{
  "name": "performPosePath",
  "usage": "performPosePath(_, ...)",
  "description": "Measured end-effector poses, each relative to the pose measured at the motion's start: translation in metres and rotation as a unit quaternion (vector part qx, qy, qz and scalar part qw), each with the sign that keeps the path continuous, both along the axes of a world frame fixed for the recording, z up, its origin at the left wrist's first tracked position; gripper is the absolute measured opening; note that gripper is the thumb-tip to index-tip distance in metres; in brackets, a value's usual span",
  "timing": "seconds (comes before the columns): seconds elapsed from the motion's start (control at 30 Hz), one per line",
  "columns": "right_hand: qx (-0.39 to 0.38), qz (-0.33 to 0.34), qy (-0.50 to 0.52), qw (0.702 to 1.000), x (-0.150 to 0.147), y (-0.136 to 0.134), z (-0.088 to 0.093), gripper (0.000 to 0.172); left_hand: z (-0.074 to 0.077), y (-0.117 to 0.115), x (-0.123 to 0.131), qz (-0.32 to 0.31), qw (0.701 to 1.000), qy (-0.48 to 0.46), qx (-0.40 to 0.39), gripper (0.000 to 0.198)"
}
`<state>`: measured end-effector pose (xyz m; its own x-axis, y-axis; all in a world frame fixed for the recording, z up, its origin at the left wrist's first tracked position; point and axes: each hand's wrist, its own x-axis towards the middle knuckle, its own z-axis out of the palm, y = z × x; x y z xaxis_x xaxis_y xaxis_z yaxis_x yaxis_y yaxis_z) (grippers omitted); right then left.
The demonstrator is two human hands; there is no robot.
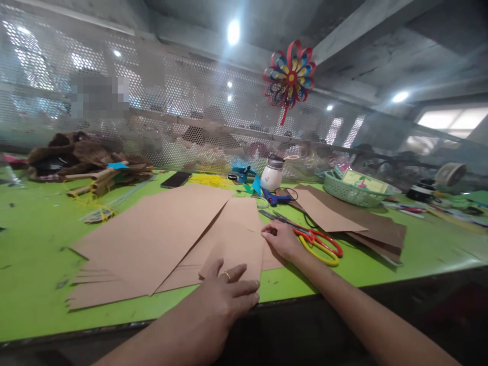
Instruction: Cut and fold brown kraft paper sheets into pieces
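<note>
Presently pinning a folded brown paper sheet (236, 244) at lower centre of the frame, on top of a fanned stack of brown sheets (145, 244) spread across the green table (34, 264). Left hand (224, 295) spread open, palm down on the sheet's near corner, ring on one finger, grasping nothing. Right hand (281, 239) loosely curled, fingertips pressed to the sheet's right edge — holding nothing either, only bearing down. Just beside that hand, touching or nearly so: scissors (320, 245) with red and yellow handles, blades pointing toward upper left. Further back, centre: blue glue gun (276, 197), white jar (271, 176), black phone (176, 179). Right of centre, a green basket (348, 190) behind more brown sheets (343, 221). Upper centre, a paper pinwheel (290, 76) on the perforated screen.

Likely to go wrong: loose sheets underneath sliding under uneven pressure, the fold then creeping off line and creasing crooked. Near corner close to the table's front edge — easy to push the sheet over it. Scissors close enough to the right wrist to be nudged or snagged on a sideways sweep. Paper edge under bare fingertips, hence some chance of a cut.
</note>
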<state>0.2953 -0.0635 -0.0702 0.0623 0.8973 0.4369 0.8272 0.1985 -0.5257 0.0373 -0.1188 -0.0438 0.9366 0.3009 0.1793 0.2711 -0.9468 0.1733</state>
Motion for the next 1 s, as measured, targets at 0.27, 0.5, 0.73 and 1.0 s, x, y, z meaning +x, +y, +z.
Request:
performPosePath(0.27,0.002,0.361,-0.117,0.925,-0.048,-0.033,0.038,0.029,0.011,-0.014,0.001,0.03,0.999,-0.029,-0.018,0.027)
performPosePath(0.5,-0.076,0.373,-0.211,0.9,-0.058,-0.02,0.033,0.037,0.024,-0.022,-0.004,0.045,0.996,-0.005,-0.073,0.041)
performPosePath(0.73,-0.091,0.325,-0.219,0.916,-0.06,-0.017,0.032,0.04,0.022,-0.027,0.0,0.065,0.994,0.022,-0.084,0.057)
performPosePath(1.0,-0.073,0.234,-0.236,0.94,-0.068,-0.006,0.032,0.046,0.032,-0.036,0.004,0.107,0.988,0.05,-0.102,0.069)
